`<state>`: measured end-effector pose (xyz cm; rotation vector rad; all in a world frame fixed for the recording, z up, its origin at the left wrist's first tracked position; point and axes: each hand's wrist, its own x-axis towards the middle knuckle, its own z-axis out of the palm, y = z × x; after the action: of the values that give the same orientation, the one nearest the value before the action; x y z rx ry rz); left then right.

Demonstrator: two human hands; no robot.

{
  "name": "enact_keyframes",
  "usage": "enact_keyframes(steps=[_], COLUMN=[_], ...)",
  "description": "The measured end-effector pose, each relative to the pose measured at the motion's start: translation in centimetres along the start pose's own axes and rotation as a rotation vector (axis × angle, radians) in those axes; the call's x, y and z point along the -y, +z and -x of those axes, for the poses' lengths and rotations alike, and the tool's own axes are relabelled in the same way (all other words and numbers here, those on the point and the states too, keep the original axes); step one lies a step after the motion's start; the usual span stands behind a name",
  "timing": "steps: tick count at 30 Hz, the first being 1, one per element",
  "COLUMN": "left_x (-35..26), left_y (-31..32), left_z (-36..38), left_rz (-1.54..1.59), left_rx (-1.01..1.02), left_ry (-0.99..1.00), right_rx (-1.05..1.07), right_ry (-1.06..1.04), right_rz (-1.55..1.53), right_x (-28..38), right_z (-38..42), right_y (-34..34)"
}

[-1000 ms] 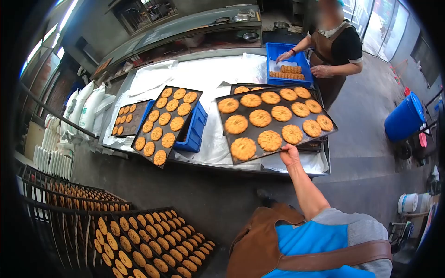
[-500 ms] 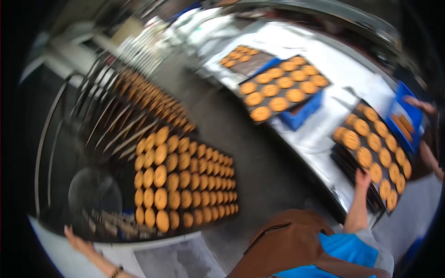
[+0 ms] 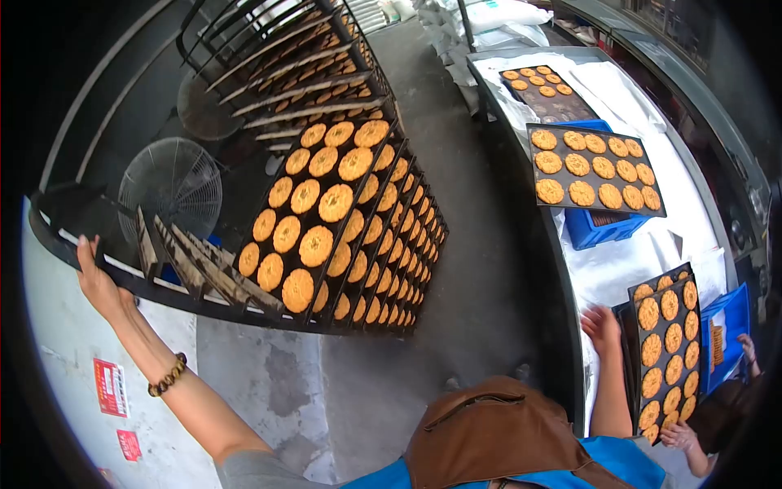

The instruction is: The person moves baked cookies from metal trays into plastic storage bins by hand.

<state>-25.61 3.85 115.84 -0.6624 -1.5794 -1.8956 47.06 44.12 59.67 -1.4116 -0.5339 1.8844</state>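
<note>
My left hand (image 3: 104, 281), at the far left, grips the outer edge of a black metal rack (image 3: 175, 295); part of the fingers is hidden behind the frame. Tilted in view, the rack carries several dark trays of round golden cookies (image 3: 316, 244), layer behind layer. On the right, my right hand (image 3: 601, 328) is beside the table's near edge with its fingers apart and nothing in them. Just right of it, apart from the fingers, lies a stack of dark trays with cookies (image 3: 673, 345) on top.
Another person's hands (image 3: 680, 438) are at the tray stack and a blue crate (image 3: 725, 338). On the white-covered table (image 3: 607, 261), a cookie tray (image 3: 599, 167) rests over another blue crate (image 3: 599, 231). A round fan (image 3: 171, 191) stands behind the rack. White sacks (image 3: 501, 20) lie farther back.
My right hand has come off the tray stack and moved left of it. My left hand stays at the rack, which now appears nearer. The view has turned.
</note>
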Motion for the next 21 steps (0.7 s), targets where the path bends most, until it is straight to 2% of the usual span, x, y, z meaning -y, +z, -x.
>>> enact_keyframes(steps=[1, 3, 6, 10, 11, 13, 15, 16, 19, 20, 21], left_x=[0.3, 0.1, -1.6, -1.6, -1.7, -1.6, -1.8, -2.0, -2.2, -2.1, -2.0], left_y=[-0.4, -0.3, 1.3, 1.6, 1.8, 1.7, 2.1, 2.4, 2.7, 2.6, 2.5], left_z=[-0.4, -0.4, 1.4, 1.8, 2.1, 2.1, 2.6, 2.9, 3.5, 3.4, 3.3], left_rz=[0.052, 0.099, 0.137, 0.140, 0.161, 0.162, 0.152, 0.146, 0.159, 0.176, 0.175], left_rx=[0.024, 0.029, 0.057, 0.108, 0.121, 0.131, 0.119, 0.127, 0.130, 0.142, 0.136], left_ry=[-0.042, -0.088, -0.047, -0.059, -0.041, -0.057, -0.004, 0.000, 0.029, 0.036, 0.036], right_rx=[0.202, 0.349, 0.699, 0.834, 0.753, 0.877, 0.815, 0.828, 0.981, 0.953, 0.951], right_ry=[0.023, 0.068, 0.059, 0.117, 0.145, 0.288, 0.356, 0.381, 0.672, 0.539, 0.507], right_rz=[0.010, 0.104, 0.182, 0.191, 0.179, 0.000, 0.020, -0.125, -0.358, -0.290, -0.296], right_x=[0.2, 0.1, -3.2, -8.1, -8.6, -11.8, -13.6, -14.5, -17.9, -17.1, -17.0], right_z=[0.1, 2.4, 5.1, 7.1, 8.4, 6.4, 6.2, 6.8, 2.5, 4.0, 3.8], right_y=[6.3, 20.7, 37.5, 54.2, 57.1, 61.4, 64.1, 65.1, 66.5, 66.2, 66.0])
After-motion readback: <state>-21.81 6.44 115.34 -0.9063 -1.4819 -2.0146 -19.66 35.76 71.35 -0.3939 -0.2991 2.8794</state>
